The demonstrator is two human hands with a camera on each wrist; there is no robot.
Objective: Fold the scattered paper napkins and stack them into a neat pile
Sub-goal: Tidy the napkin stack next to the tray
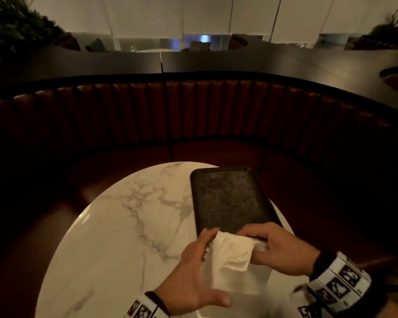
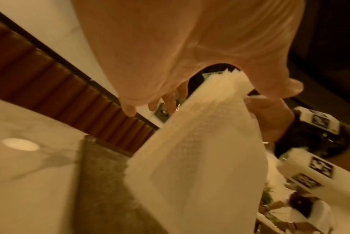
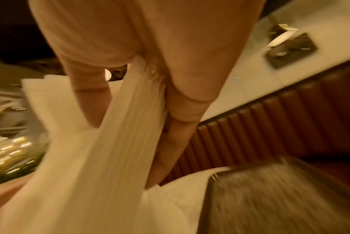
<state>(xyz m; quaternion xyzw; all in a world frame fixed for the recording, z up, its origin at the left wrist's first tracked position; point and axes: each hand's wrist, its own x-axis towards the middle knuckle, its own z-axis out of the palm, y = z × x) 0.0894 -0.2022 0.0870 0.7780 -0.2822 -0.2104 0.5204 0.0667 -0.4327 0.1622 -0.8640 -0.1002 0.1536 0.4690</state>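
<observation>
Fingers of both hands pinch one white paper napkin (image 1: 233, 253), held up between them above the near edge of the round white marble table (image 1: 115, 226). Left hand (image 1: 193, 278) grips its left corner between thumb and fingertips; right hand (image 1: 278, 251) clamps the right corner between thumb and curled fingers. More white paper lies flat on the table under it. Just beyond the hands sits a dark rectangular speckled tray (image 1: 230, 198). Farther off curves a brown ribbed leather booth seat (image 1: 193, 111).

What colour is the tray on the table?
The tray is black with a speckled surface, clearest in the head view.
</observation>
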